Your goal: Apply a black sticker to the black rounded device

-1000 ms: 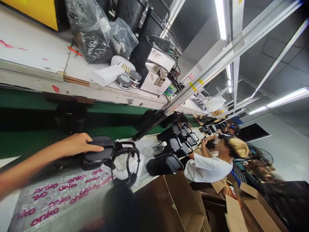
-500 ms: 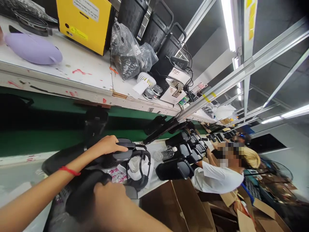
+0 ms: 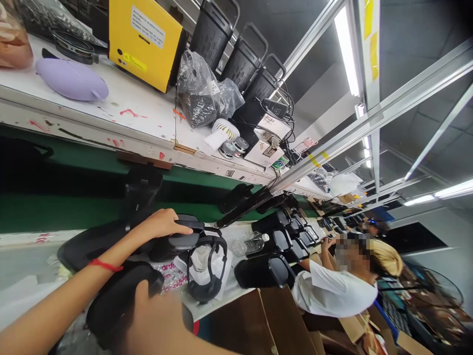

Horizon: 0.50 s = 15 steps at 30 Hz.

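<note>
My left hand, with a red band at the wrist, is closed on the top end of a black portable speaker, one finger lying along its rounded grey-black end piece. In the foreground my right hand is smeared by motion, its thumb raised and its other fingers hidden. It overlaps a second dark rounded body, and a grey rounded edge shows just past it. Beside the left hand stands a black looped handle frame around crumpled white material.
Further along the bench stand several black speakers and a clear plastic bottle. Cardboard boxes line the near edge, where a co-worker in a white shirt sits. A shelf above holds a yellow screw feeder.
The view has shifted slightly, so the bench things sit a little lower and further left. My right hand has moved down and left; my left hand keeps its hold on the speaker.
</note>
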### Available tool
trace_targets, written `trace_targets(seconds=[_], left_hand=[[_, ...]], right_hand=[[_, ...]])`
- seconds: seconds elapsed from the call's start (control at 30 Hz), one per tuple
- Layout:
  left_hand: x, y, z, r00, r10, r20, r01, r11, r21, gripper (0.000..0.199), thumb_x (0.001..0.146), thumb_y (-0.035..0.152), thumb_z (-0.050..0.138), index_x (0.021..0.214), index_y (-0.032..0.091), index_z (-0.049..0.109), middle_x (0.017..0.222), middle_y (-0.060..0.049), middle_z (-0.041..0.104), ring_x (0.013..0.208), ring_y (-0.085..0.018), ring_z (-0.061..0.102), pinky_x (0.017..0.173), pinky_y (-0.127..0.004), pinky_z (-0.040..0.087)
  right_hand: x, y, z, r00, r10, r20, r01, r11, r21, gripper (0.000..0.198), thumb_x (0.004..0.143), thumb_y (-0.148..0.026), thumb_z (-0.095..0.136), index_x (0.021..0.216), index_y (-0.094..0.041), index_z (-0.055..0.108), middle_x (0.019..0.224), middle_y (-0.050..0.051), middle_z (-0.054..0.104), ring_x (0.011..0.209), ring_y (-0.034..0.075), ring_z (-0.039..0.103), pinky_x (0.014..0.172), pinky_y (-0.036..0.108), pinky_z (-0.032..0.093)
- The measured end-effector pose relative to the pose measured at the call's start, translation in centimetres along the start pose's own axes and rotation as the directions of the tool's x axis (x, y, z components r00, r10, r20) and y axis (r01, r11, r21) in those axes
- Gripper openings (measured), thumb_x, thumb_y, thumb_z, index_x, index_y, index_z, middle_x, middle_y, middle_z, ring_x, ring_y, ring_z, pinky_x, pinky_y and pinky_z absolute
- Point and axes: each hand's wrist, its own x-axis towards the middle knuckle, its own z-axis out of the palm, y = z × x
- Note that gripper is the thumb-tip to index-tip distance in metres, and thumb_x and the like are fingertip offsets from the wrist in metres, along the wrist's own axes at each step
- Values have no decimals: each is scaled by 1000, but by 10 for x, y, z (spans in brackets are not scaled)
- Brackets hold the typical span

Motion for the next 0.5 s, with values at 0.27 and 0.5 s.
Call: trace_targets(seconds=[0.27,0.5], left_hand=[[-1,1,-1,1000,-26,-5,26,999,-24,55,56,70,64,47,22,37,52,1,43,51,-14,38,54,-32,22],[-2,0,-4,1000,-29,2,29,999,-43,56,59,67,66,47,22,34,50,3,35,51,-13,33,53,-32,18]], right_hand=[[8,-6,-2,998,-1,-70,-5,996,-91,55,90,-33,65,138,-14,46,115,23,70,107,37,69,80,50,56],[11,6,6,954,-175,-242,164,984,-65,64,88,-51,64,142,-24,43,101,22,75,98,35,72,80,53,59]])
